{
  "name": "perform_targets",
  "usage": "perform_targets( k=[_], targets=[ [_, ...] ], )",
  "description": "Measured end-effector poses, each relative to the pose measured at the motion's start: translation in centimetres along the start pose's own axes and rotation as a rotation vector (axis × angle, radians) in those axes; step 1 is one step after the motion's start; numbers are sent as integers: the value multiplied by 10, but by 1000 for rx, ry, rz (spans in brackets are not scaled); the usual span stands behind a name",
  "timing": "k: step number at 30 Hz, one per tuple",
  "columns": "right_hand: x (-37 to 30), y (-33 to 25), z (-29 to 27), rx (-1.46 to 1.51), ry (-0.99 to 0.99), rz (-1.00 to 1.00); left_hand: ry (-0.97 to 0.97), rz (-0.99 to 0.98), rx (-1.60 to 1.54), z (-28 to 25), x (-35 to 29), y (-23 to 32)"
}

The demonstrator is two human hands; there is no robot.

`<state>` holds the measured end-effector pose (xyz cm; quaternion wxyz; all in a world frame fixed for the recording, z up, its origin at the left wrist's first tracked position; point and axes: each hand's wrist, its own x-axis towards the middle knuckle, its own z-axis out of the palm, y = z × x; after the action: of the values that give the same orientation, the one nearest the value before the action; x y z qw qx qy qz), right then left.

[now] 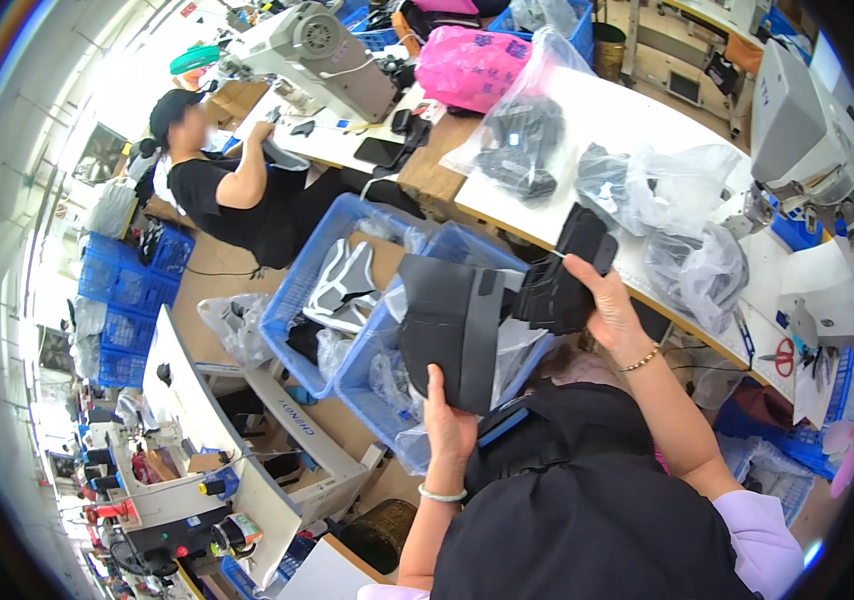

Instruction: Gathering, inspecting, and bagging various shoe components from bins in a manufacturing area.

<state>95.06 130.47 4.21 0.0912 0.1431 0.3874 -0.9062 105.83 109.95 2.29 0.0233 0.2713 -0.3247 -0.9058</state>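
Note:
My left hand (450, 428) grips the lower edge of a wide black panel (437, 325), its thumb lying on the front face. The panel looks like stiff fabric or leather, with a raised band along its right side. My right hand (607, 308) is closed around a bundle of smaller black strap-like pieces (559, 290). That bundle sits just right of the panel; whether the two touch I cannot tell. Both are held above a blue plastic crate (372, 425) with clear bags in it.
A second blue crate (297, 290) holds white-and-black cut pieces. To the right, a white worktable (607, 110) carries clear bags (697, 260), a pink bag (472, 65), red scissors (784, 357) and a sewing machine (797, 130). A co-worker (232, 190) sits at another machine (322, 60).

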Motion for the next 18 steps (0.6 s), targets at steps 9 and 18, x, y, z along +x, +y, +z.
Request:
perform_targets(
  k=[9, 18],
  targets=[
    [-11, 2, -1, 104, 43, 19, -25, 33, 57, -9, -3, 6],
    [2, 26, -3, 202, 20, -38, -13, 74, 26, -16, -7, 13]
  ],
)
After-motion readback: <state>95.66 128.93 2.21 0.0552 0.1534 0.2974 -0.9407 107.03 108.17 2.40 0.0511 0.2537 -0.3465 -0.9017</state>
